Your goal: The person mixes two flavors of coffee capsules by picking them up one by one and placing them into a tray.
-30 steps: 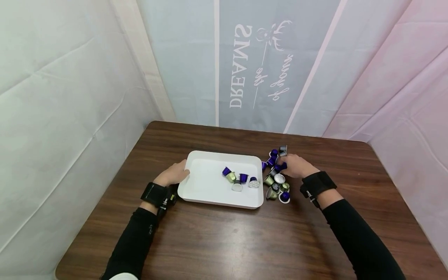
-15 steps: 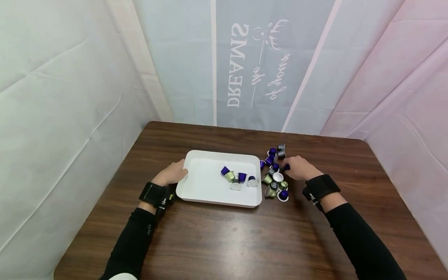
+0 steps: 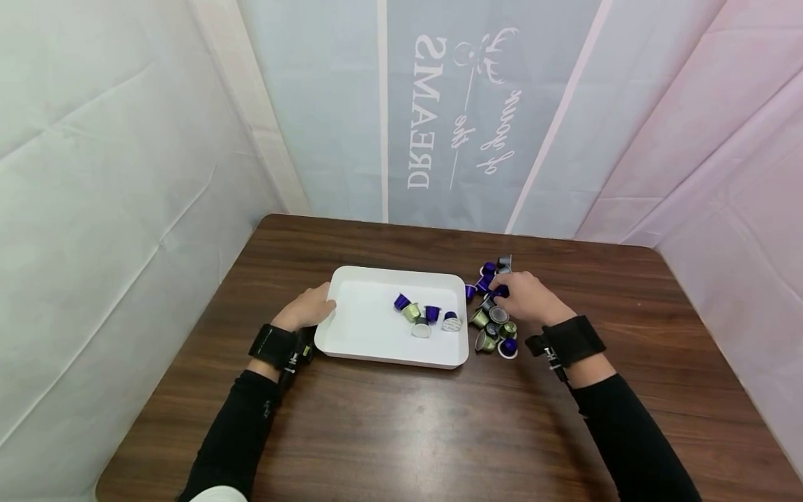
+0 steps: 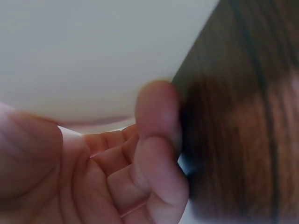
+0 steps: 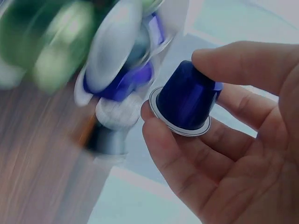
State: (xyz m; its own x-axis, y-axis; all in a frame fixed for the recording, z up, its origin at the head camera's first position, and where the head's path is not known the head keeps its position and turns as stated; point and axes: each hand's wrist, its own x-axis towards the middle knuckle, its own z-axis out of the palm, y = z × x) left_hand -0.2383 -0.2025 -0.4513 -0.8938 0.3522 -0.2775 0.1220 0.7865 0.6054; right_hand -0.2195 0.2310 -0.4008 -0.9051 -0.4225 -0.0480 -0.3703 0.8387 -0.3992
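Note:
My left hand [image 3: 307, 307] grips the left end of the white tray [image 3: 364, 317], thumb over the rim. In the left wrist view its fingers [image 4: 159, 116] curl at the tray's edge. My right hand [image 3: 532, 298] pinches a blue coffee capsule [image 5: 189, 100] by its narrow end and silver rim, thumb on one side and fingertips on the other. It hovers over the pile beside the tray. Inside the tray lie several capsules, among them a green capsule [image 3: 411, 312] and a blue capsule [image 3: 432, 314], toward its right half.
Green, blue and grey capsules lie heaped along the tray's right side, with a green capsule [image 3: 485, 341] and a blue capsule [image 3: 509, 346] at the near end. All rest on a dark wooden table [image 3: 401, 425]. A printed curtain [image 3: 477, 139] hangs behind the table's far edge.
My right hand drew back to the right from the pile with the blue capsule, then came left over the heap, still pinching it. My left hand stays on the tray.

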